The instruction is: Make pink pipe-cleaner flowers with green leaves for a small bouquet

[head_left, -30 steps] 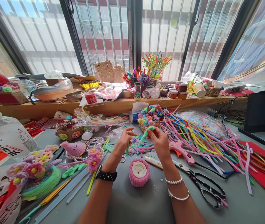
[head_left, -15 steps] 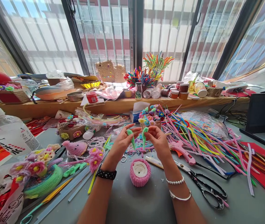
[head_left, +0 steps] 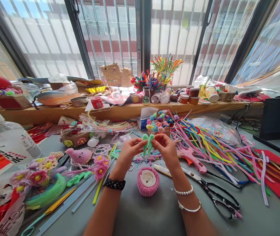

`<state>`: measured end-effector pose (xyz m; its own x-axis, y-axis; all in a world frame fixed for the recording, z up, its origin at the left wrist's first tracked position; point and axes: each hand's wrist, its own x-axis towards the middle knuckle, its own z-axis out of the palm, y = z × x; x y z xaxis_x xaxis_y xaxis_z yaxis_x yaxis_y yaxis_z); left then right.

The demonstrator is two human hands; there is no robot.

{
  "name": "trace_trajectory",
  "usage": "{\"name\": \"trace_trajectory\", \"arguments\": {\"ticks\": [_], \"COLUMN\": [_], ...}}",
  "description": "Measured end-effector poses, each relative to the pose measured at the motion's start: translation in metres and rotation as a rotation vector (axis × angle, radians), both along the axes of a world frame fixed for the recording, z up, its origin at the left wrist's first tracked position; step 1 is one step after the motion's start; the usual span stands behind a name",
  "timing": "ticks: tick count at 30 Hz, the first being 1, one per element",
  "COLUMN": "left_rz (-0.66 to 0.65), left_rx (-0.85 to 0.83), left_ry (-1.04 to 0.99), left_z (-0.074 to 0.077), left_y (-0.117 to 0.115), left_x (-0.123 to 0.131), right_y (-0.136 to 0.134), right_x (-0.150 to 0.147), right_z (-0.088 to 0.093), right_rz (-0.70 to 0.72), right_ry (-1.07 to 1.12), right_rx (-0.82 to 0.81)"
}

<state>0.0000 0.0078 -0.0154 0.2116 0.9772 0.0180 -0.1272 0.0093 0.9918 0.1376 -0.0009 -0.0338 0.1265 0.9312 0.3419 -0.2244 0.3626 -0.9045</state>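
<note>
My left hand (head_left: 129,152) pinches a bent green pipe cleaner (head_left: 145,145). Between the fingertips of my right hand (head_left: 165,149) is a second green pipe cleaner piece (head_left: 150,146), curved at its top. The two green pieces stand upright side by side, close together, with their lower tips pointing down. Below them on the table sits a small round pink fuzzy pot (head_left: 148,190) with a white coiled filling (head_left: 148,179). Black-handled scissors (head_left: 218,198) lie to the right of my right wrist, and a pink glue gun (head_left: 194,160) rests behind it.
Loose coloured pipe cleaners (head_left: 204,137) spread over the right of the grey table. A flower basket (head_left: 161,126) stands behind my hands. At left are a pink fuzzy cone figure (head_left: 80,155), a green fuzzy ring with flowers (head_left: 53,191), glue sticks (head_left: 67,205) and a plastic bottle (head_left: 9,139).
My left hand has moved slightly right and down, bringing its green piece beside the one in my right hand. The gap between them has nearly closed. The pink pot has stayed put.
</note>
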Motion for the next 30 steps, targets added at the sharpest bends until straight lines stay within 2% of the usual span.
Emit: {"name": "trace_trajectory", "arguments": {"ticks": [4, 13, 18, 22, 27, 30], "left_rz": [0.007, -0.014, -0.135, -0.224, -0.281, -0.260], "left_rx": [0.040, 0.119, 0.100, 0.172, 0.319, 0.360], "left_ry": [0.032, 0.099, 0.154, 0.239, 0.375, 0.423], "left_z": [-0.001, -0.005, -0.004, -0.005, -0.006, -0.008], "left_y": [-0.001, 0.004, 0.003, 0.002, 0.000, 0.001], "left_x": [0.004, 0.003, 0.004, 0.004, 0.002, 0.003], "right_y": [-0.002, 0.000, 0.003, 0.006, 0.007, 0.006], "right_x": [-0.001, 0.003, 0.005, 0.007, 0.009, 0.008], "right_z": [0.002, 0.001, -0.004, -0.008, -0.009, -0.008], "right_rz": [0.060, 0.089, 0.110, 0.072, 0.012, 0.011], "right_ry": [-0.067, -0.157, -0.193, -0.245, -0.293, -0.287], "right_rx": [0.022, 0.000, -0.040, -0.062, -0.065, -0.071]}}
